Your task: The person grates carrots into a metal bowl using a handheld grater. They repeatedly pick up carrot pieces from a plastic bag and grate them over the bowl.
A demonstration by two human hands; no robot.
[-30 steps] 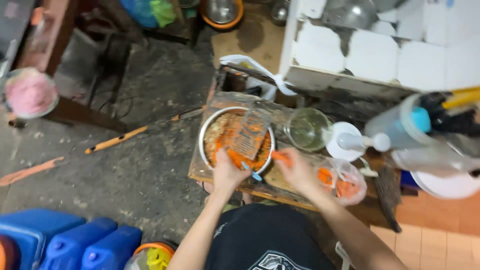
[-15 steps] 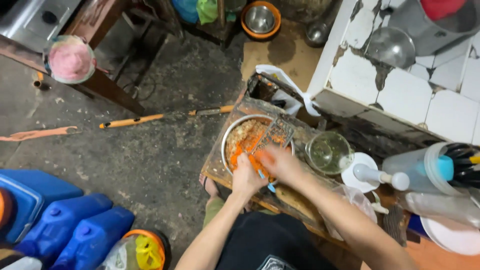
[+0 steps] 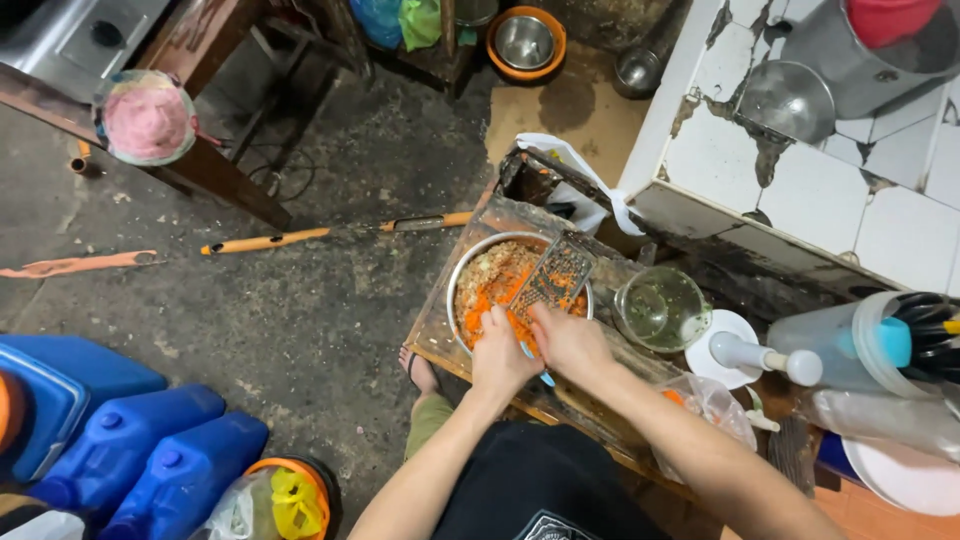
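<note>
A metal bowl (image 3: pixel 470 262) of grated orange carrot and pale shreds sits on a low wooden table (image 3: pixel 430 335). A flat metal grater (image 3: pixel 556 273) leans over the bowl, specked with carrot. My left hand (image 3: pixel 500 355) rests at the bowl's near rim by the grater's lower end, where a blue handle tip shows. My right hand (image 3: pixel 568 340) presses against the grater's lower face; what it holds is hidden by the fingers.
A glass jar (image 3: pixel 662 308), a white lid with a knob (image 3: pixel 735 352), a clear plastic bag (image 3: pixel 705 400) and a squeeze bottle (image 3: pixel 840 335) lie to the right. Blue jerrycans (image 3: pixel 130 450) stand at lower left. An orange-handled tool (image 3: pixel 330 233) lies on the concrete floor. White tiled counter at upper right.
My right hand moved from the bag side of the table onto the grater over the bowl. The view shifted and tilted slightly.
</note>
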